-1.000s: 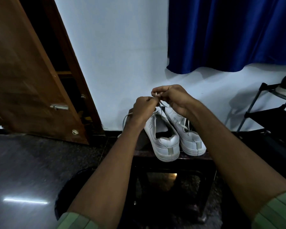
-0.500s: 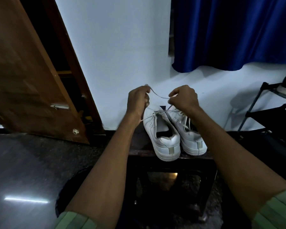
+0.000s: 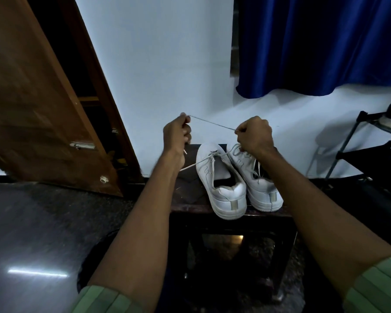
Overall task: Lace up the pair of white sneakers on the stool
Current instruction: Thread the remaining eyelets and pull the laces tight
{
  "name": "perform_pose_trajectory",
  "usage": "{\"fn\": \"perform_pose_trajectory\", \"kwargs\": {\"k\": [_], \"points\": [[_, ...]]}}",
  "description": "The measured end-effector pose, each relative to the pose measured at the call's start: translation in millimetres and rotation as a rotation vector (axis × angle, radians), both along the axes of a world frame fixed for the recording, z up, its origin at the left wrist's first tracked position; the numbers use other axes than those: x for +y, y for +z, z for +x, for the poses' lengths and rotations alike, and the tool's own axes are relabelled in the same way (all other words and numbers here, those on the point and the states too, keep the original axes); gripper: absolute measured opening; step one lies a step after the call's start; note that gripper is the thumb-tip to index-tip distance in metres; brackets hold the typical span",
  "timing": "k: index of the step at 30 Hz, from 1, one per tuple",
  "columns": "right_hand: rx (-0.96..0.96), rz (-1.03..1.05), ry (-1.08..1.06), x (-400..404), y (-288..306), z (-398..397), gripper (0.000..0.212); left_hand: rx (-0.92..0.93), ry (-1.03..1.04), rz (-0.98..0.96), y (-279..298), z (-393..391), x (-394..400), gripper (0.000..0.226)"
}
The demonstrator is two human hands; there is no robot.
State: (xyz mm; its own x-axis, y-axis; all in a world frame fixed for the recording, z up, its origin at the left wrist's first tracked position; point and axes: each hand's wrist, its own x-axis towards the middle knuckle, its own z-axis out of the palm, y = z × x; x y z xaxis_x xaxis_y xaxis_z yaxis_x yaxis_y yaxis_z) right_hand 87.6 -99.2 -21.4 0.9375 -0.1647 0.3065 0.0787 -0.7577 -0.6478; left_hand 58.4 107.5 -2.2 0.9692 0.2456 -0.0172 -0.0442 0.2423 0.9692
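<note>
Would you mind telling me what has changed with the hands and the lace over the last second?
The left hand and right hand met above the sneakers, then drew apart, pulling the lace taut between them. Both kept their grip on it. The sneakers and stool stayed put.

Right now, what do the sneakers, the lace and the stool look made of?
Sneakers: smooth white leather or a synthetic look-alike, matte with stitched panels and thick rubbery soles. Lace: thin woven cord, pale, pulled taut between the left hand and right hand. Stool: dark, glossy top, likely varnished wood or moulded plastic; too dim to tell which.
</note>
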Motion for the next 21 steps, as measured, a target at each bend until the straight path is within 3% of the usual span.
{"fn": "perform_pose_trajectory", "kwargs": {"k": [2,4,6,9,14,16,19,21], "points": [[0.035,-0.011,0.15,4,5,-8,0.035,0.001,0.031,0.093,-3,2,-1,0.032],[0.044,0.117,0.433,14,17,-21,0.048,-0.039,0.034,0.405,-10,2,-6,0.036],[0.074,0.319,0.618,24,25,-29,0.034,-0.096,0.0,0.677,-14,1,-11,0.038],[0.037,0.316,0.537,26,25,-26,0.007,-0.1,-0.041,0.736,-16,1,-12,0.039],[-0.009,-0.033,0.05,3,9,-7,0.012,-0.049,-0.035,0.845,-19,-1,0,0.036],[0.012,-0.056,0.116,4,10,-10,0.01,-0.089,-0.043,0.931,-22,-1,0,0.035],[0.11,0.168,0.476,14,15,-19,0.03,-0.139,-0.055,0.993,-23,-2,-6,0.032],[0.111,0.223,0.576,20,18,-24,0.017,-0.143,-0.01,0.943,-20,-3,-10,0.034]]}}
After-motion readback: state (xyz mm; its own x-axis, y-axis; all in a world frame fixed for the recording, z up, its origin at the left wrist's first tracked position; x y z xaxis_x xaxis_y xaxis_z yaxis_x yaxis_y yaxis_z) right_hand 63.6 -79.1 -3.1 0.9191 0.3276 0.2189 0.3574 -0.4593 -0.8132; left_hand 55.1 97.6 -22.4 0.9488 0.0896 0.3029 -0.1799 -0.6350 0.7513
